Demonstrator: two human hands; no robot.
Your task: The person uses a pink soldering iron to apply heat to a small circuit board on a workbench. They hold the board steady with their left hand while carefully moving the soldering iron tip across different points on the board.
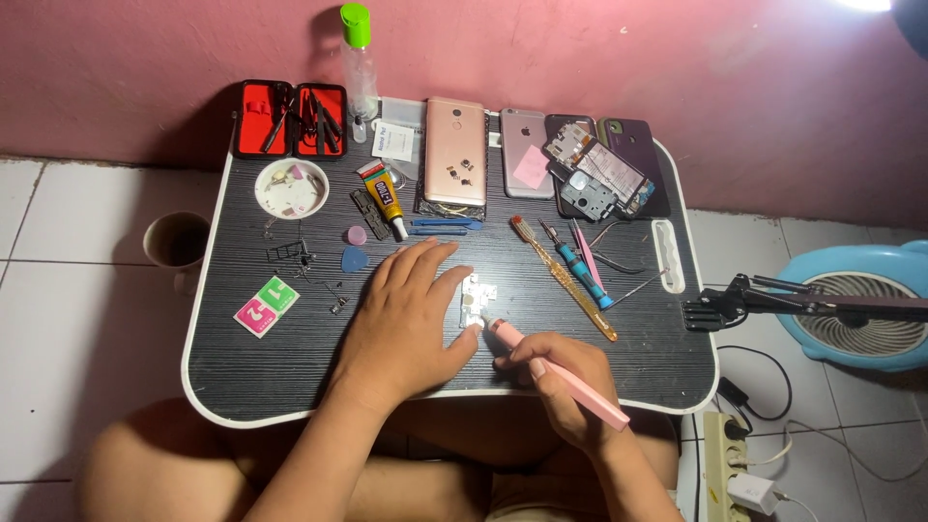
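My left hand [406, 314] lies flat, palm down, on the black lap table [242, 372], fingers spread, its thumb tip touching a small silver metal part [477, 300]. My right hand [565, 387] grips a pink pen-shaped tool [561, 372] whose tip meets the lower edge of that metal part. The tool slants from the part down to the right past my fingers.
Behind lie a pink-gold phone [454, 150], a silver phone [527, 153], opened phone frames [604, 174], a glue tube [384, 198], a white dish [291, 188], a red tool case [290, 119], a toothbrush [563, 277], screwdrivers. A mug [177, 242], fan [855, 304] and power strip [725, 464] surround the table.
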